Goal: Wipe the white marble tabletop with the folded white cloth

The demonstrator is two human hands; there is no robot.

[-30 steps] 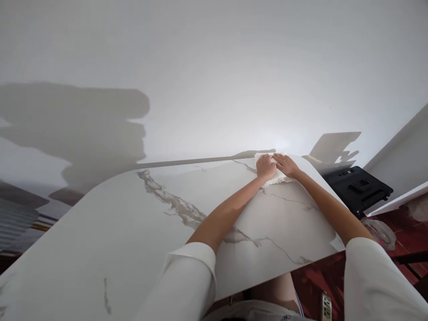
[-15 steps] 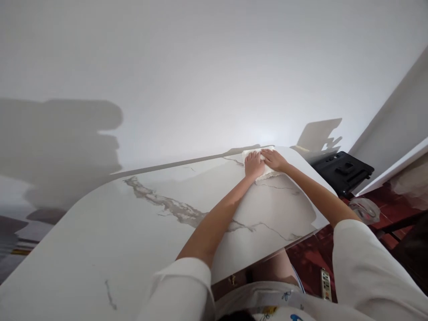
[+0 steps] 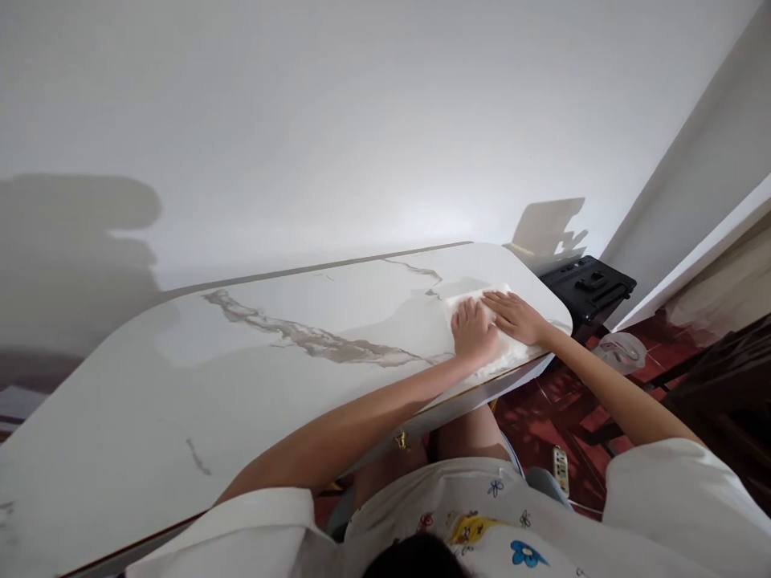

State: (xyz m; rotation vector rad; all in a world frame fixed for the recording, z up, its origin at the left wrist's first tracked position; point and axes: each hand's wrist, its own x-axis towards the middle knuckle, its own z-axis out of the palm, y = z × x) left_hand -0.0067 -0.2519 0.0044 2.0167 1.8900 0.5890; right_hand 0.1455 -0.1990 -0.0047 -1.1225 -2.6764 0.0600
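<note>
A white cloth (image 3: 506, 352) lies spread on the white marble-patterned tabletop (image 3: 253, 393), close to its right end and front edge. My left hand (image 3: 475, 331) rests palm down on the cloth, its fingers slightly bent and pointing away from me. Beside it, my right hand (image 3: 516, 316) presses flat on the cloth with the fingers stretched towards the left hand. The two hands nearly touch at the fingertips and thumb. Parts of the cloth are hidden under both hands.
A white wall (image 3: 313, 136) runs behind the table. On the right stand a black case (image 3: 587, 285) and a clear plastic container (image 3: 620, 353). A power strip (image 3: 560, 471) lies on the red floor. A gold-coloured knob (image 3: 401, 440) juts out under the table's front edge.
Both hands and the cloth have moved from the back edge of the tabletop towards me, near the front edge. The view has shifted slightly.
</note>
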